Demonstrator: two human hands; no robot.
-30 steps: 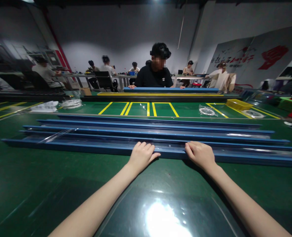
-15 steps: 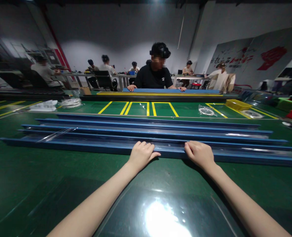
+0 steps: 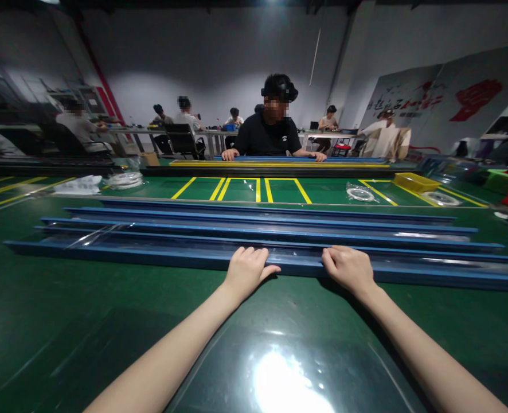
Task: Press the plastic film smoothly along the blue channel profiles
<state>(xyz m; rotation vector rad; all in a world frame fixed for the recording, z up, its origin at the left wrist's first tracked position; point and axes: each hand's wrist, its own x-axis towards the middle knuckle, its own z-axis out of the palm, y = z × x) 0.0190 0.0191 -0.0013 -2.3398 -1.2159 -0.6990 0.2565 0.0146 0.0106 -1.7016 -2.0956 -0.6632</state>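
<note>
Both hands' fingers (image 3: pixel 249 252) curl over the blue rail (image 3: pixel 151 256), tips hidden.

fingertips of left hand (image 3: pixel 247 269) hidden behind blue rail (image 3: pixel 151 256)

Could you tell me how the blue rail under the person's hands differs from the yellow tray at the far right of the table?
The nearest blue rail is long and thin, spanning most of the table's width; the yellow tray is short and box-like. The rail lies at the near side, with the left hand and right hand resting on it; the tray sits far off, untouched. Both rest flat on the green table.
</note>
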